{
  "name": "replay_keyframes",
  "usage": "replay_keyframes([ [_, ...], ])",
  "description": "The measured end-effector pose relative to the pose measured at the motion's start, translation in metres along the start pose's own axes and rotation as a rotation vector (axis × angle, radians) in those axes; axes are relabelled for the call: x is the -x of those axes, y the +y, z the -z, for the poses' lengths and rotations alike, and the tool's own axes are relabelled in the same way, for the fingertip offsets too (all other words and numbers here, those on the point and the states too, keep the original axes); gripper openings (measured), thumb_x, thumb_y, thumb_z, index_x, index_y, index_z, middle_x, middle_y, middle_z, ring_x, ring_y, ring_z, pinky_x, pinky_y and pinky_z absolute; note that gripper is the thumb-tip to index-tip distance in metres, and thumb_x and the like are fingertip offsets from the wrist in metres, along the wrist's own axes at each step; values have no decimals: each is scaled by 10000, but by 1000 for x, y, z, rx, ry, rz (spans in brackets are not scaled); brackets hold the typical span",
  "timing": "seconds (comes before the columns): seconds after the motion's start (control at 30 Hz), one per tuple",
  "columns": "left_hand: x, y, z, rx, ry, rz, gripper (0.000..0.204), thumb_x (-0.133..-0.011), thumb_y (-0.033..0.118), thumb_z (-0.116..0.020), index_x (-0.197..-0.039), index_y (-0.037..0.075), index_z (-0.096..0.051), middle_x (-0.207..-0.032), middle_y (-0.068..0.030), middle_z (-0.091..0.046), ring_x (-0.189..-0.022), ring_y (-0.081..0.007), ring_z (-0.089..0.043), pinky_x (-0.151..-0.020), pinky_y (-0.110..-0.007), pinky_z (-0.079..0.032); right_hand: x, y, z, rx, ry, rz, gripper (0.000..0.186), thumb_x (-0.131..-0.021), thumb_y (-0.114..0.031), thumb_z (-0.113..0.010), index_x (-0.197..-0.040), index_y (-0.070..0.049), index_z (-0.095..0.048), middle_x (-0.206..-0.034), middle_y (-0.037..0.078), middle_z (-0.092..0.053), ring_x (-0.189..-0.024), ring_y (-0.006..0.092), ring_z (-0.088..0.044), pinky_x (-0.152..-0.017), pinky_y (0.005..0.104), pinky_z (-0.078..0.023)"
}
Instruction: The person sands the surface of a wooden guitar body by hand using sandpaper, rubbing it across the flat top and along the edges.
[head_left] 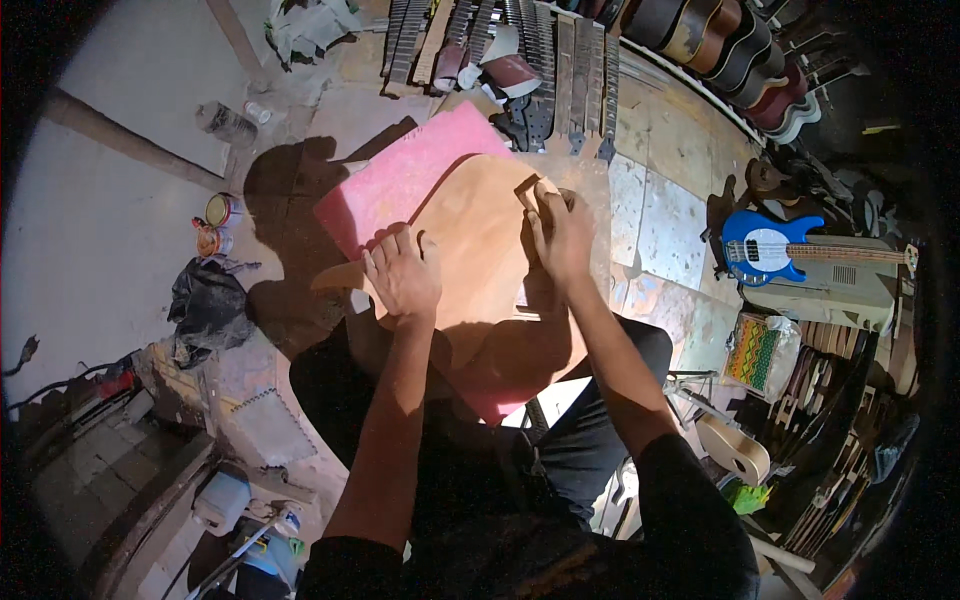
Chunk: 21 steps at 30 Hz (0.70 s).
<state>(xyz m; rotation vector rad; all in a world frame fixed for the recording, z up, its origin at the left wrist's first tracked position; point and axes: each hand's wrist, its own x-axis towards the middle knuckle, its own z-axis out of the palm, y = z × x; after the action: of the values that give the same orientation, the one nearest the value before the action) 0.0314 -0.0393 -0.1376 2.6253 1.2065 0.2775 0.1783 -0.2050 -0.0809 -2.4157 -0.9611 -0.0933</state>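
Across my lap lies a bare, light-brown wooden guitar body point(472, 245), its smooth face up and one curved horn poking out at the left. My left hand point(402, 275) rests flat on its left side, fingers apart. Near the far right edge, my right hand point(562, 235) grips a small brown block point(527, 190), pressed to the wood. Whether sandpaper wraps that block I cannot tell. Beneath the body sits a pink foam sheet point(410, 160), showing beyond its far left side and as a corner near my legs.
Several guitar necks point(575, 80) lie at the far side. A blue bass guitar point(770, 248) is at the right, below a row of hanging guitars point(715, 45). Paint cans point(222, 210) and a black plastic bag point(207, 305) stand left. Wooden pieces point(820, 410) crowd the right shelf.
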Motion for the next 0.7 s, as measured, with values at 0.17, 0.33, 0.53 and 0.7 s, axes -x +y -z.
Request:
replay_keyframes([
  [0.17,-3,-1,0,-7,33,-19,406,-985,380,-548,-1226,72,-656,-1180,-170,-655,-1186,-319,-568,-1152,-517,-306,96,-51,-32,-228,-475,-414,484,-896,-370,-709,-1229,-19,-672,-974,200,-746,-914,362,-701,-873,466,-538],
  [0.33,2,-7,-4,-15,46,-1,391,-981,366,-556,-1227,78,-653,-1148,-163,-657,-1173,-312,-574,-1145,-518,-314,20,2,-17,98,-21,154,385,-896,-270,-700,-1223,-71,-662,-1145,243,-633,-982,421,-590,-869,476,-481],
  [0.53,-3,-2,0,2,81,-32,356,-969,333,-570,-1200,74,-651,-1126,-167,-660,-1150,-326,-583,-1137,-529,-321,77,-29,-35,-173,-173,-293,447,-872,-289,-721,-1253,-69,-646,-1045,215,-641,-932,397,-608,-850,470,-481],
  [0.7,-6,-7,0,1,86,-13,357,-969,327,-565,-1192,66,-660,-1111,-170,-664,-1148,-331,-583,-1140,-521,-321,39,-3,-27,-187,-179,-106,416,-897,-217,-687,-1271,-46,-623,-1244,262,-567,-1047,452,-553,-919,511,-454],
])
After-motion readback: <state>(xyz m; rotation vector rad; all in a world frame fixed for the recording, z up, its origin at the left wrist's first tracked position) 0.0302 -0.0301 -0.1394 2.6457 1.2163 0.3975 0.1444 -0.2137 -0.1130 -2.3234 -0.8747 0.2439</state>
